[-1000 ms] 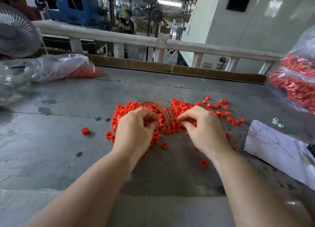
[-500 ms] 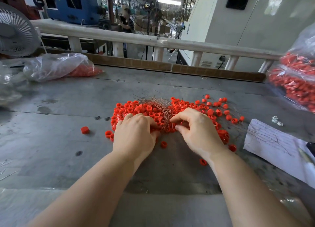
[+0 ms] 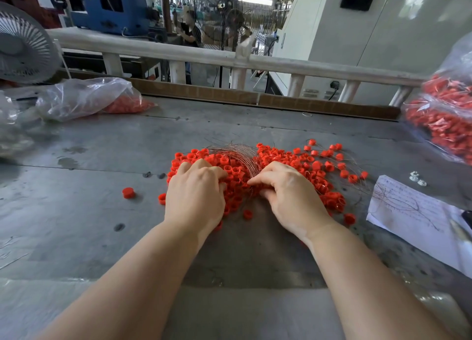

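A heap of small red plastic caps [image 3: 293, 160] lies in the middle of the grey metal table [image 3: 102, 148]. A curved bundle of thin wires [image 3: 237, 153] rests on top of the heap. My left hand [image 3: 196, 194] lies on the heap's left side, its curled fingers dug into the caps. My right hand [image 3: 291, 194] is beside it, forefinger and thumb pinching at the near end of the wire bundle among the caps. What the fingertips grip is hidden.
One stray cap [image 3: 128, 192] sits left of the heap. A written paper sheet [image 3: 413, 212] lies at right, small white parts [image 3: 417, 178] above it. Clear bags of red parts stand at right [image 3: 447, 119] and far left [image 3: 86, 99]. A fan [image 3: 23, 45] and railing [image 3: 204, 56] are behind.
Both hands have drawn closer together on the heap. The right hand slid left toward the wire bundle, and the left hand's fingers sank deeper into the caps.
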